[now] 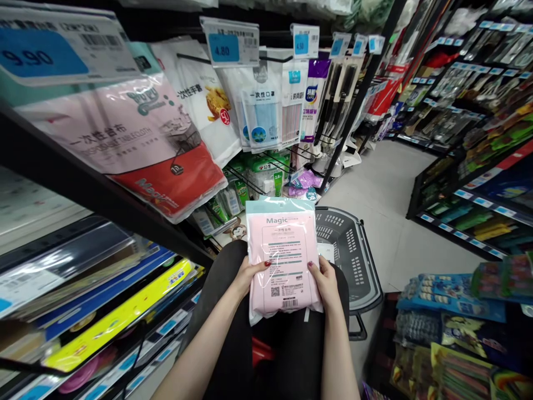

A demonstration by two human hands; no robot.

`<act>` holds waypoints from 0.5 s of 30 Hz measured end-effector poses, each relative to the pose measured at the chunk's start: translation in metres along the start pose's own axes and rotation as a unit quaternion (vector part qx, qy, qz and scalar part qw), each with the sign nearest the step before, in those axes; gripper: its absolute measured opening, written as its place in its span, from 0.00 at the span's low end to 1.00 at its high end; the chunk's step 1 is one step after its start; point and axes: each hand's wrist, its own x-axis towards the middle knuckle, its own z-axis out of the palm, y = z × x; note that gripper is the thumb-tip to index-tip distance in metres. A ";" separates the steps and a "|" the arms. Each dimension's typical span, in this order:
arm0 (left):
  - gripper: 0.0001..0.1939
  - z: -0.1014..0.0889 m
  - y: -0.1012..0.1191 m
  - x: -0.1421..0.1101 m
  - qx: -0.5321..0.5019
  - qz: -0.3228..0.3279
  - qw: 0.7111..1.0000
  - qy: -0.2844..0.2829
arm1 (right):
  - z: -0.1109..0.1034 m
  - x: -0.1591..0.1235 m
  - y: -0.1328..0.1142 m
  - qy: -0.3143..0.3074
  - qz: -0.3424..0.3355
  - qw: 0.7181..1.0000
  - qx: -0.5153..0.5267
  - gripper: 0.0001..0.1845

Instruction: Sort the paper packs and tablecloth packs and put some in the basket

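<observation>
Between my two hands is a pink disposable tablecloth pack (284,233) with a mint-green top strip, its printed text side facing me. My left hand (249,276) grips its left edge, thumb on the front. On the right edge, my right hand (325,280) closes the same way, thumb on the front and fingers behind. The pack is held above my dark-clothed knees (225,283). A similar pink and red tablecloth pack (137,122) hangs on the rack at upper left, behind a 9.90 price tag (50,53).
A grey shopping basket (353,250) stands on the floor just beyond my right knee. Bagged gloves (208,94) and masks (262,105) hang from hooks ahead. Shelves with long boxed goods (120,316) line the left; bagged snacks (453,333) lie at lower right. Pale floor (387,183) runs between racks.
</observation>
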 end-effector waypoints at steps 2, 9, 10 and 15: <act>0.37 0.000 -0.001 0.000 0.010 0.001 1.000 0.009 | -0.001 0.001 0.002 -0.004 0.004 1.000 0.010 0.10; 0.35 0.003 -0.002 0.002 0.018 0.004 1.000 0.016 | -0.002 0.001 0.005 -0.020 0.019 0.999 0.033 0.13; 0.35 0.003 -0.002 0.002 0.019 0.003 1.000 0.016 | -0.002 0.001 0.005 -0.020 0.019 0.999 0.031 0.13; 0.33 0.002 -0.002 0.001 0.028 0.006 0.999 0.029 | -0.002 0.001 0.003 -0.022 0.017 0.999 0.024 0.12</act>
